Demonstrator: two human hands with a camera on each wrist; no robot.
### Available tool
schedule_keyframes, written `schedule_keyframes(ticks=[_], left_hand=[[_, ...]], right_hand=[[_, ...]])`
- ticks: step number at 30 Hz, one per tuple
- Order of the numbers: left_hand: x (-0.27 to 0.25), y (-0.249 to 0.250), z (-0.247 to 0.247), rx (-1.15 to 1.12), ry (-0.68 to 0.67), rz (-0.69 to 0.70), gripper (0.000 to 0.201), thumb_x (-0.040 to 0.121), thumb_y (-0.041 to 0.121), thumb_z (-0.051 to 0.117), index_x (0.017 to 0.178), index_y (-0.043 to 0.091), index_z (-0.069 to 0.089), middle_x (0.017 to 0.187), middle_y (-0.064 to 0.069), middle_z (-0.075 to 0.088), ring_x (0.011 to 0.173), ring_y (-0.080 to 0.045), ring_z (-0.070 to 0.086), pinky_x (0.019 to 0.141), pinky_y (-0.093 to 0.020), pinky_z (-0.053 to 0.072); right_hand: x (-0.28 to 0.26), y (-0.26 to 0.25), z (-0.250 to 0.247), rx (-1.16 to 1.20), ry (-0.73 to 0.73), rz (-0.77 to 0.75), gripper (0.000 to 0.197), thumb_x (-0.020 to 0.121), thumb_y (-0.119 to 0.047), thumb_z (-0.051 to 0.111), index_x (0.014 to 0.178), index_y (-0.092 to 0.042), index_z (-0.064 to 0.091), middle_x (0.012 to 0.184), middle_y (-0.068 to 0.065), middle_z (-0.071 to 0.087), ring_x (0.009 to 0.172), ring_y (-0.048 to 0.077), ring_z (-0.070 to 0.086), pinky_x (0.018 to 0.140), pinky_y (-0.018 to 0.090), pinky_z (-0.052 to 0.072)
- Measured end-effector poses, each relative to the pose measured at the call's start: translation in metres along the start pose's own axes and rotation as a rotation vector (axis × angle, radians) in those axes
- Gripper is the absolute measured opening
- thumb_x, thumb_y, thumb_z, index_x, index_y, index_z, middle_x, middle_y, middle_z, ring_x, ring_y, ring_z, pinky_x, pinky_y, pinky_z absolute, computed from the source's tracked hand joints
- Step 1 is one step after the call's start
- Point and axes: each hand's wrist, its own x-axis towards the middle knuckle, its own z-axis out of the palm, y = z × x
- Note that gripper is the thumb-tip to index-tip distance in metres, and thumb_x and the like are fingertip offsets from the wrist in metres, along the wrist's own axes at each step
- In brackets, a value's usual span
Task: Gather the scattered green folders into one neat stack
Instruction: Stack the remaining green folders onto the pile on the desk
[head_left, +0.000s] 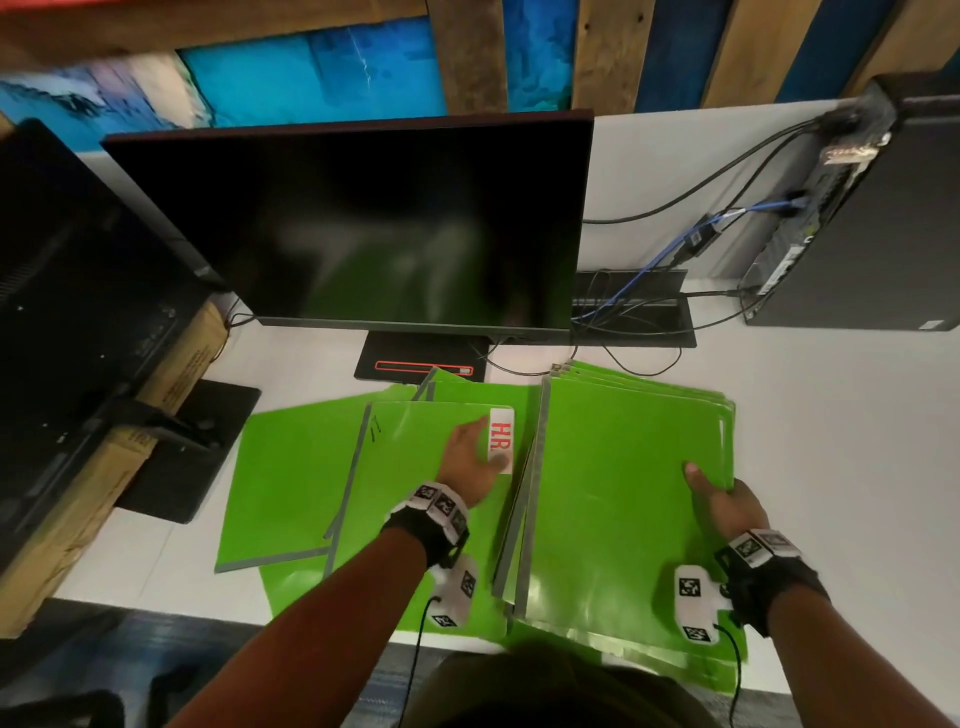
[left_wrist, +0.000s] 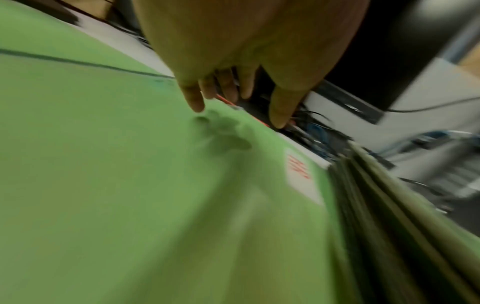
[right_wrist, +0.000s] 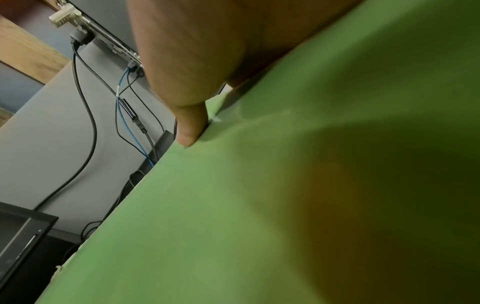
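Several green folders lie on the white desk (head_left: 831, 441). At the right, a stack of green folders (head_left: 613, 493) is tilted, grey spines to the left. My right hand (head_left: 722, 493) grips its right edge, thumb (right_wrist: 189, 123) on the top cover (right_wrist: 233, 205) and the other fingers hidden beneath. My left hand (head_left: 470, 449) is spread flat over a folder with a white "HR" label (head_left: 415, 467), fingers (left_wrist: 192, 98) straight and just at its surface (left_wrist: 130, 164). Another folder (head_left: 285, 467) lies further left, one more (head_left: 363, 603) underneath at the front edge.
A dark monitor (head_left: 353, 223) stands right behind the folders, its base (head_left: 421, 358) touching them. A second monitor (head_left: 78, 312) and a cardboard box (head_left: 176, 374) fill the left. A computer tower (head_left: 872, 218) and cables (head_left: 675, 249) sit at the back right.
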Motion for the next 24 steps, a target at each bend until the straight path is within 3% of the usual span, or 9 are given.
schedule_keyframes(ticks=[4,8,13,17,20,24], left_hand=[[-0.003,-0.056,-0.053,0.153,0.362,-0.266,0.079,0.075,0.024,0.079,0.143,0.008,0.040,0.145,-0.020,0.040,0.134,-0.036,0.036,0.113,-0.043,0.029],[-0.019,-0.102,-0.087,0.098,0.408,-0.560,0.092,0.073,0.034,0.081,0.147,0.009,0.032,0.148,-0.021,0.032,0.137,-0.038,0.031,0.113,-0.046,0.028],[-0.022,-0.120,-0.097,0.021,0.430,-0.514,0.083,0.071,0.039,0.082,0.140,0.012,0.045,0.144,-0.020,0.036,0.134,-0.038,0.037,0.111,-0.046,0.033],[-0.024,-0.118,-0.092,0.168,0.374,-0.454,0.077,0.075,0.045,0.077,0.138,0.014,0.048,0.143,-0.020,0.042,0.132,-0.037,0.037,0.110,-0.044,0.030],[-0.030,-0.117,-0.081,0.271,0.327,-0.430,0.085,0.068,0.049,0.080,0.139,0.018,0.045,0.141,-0.015,0.042,0.130,-0.035,0.037,0.109,-0.044,0.033],[-0.028,-0.120,-0.074,0.267,0.326,-0.446,0.098,0.060,0.044,0.087,0.140,0.012,0.040,0.138,-0.016,0.047,0.129,-0.035,0.042,0.108,-0.044,0.038]], right_hand=[[-0.001,-0.002,-0.002,0.002,-0.005,-0.009,0.061,0.085,-0.053,0.058,0.122,-0.005,0.058,0.121,0.023,0.062,0.106,0.039,0.059,0.086,0.037,0.043],[-0.002,-0.003,-0.002,-0.025,0.004,-0.029,0.062,0.084,-0.055,0.059,0.120,-0.005,0.061,0.119,0.023,0.063,0.104,0.039,0.061,0.088,0.040,0.046],[-0.002,-0.004,-0.004,-0.049,-0.008,-0.032,0.065,0.082,-0.056,0.060,0.121,-0.003,0.061,0.121,0.025,0.062,0.105,0.040,0.060,0.089,0.041,0.047],[-0.003,-0.008,-0.008,-0.054,-0.047,-0.018,0.066,0.084,-0.053,0.060,0.124,-0.001,0.058,0.124,0.024,0.060,0.109,0.039,0.059,0.090,0.038,0.044],[-0.001,-0.010,-0.012,-0.013,-0.052,-0.019,0.065,0.083,-0.049,0.063,0.125,0.001,0.056,0.125,0.024,0.059,0.106,0.037,0.059,0.091,0.038,0.044],[0.002,-0.007,-0.026,0.046,-0.027,-0.025,0.059,0.084,-0.041,0.066,0.123,0.002,0.057,0.122,0.023,0.061,0.089,0.028,0.054,0.080,0.033,0.039]])
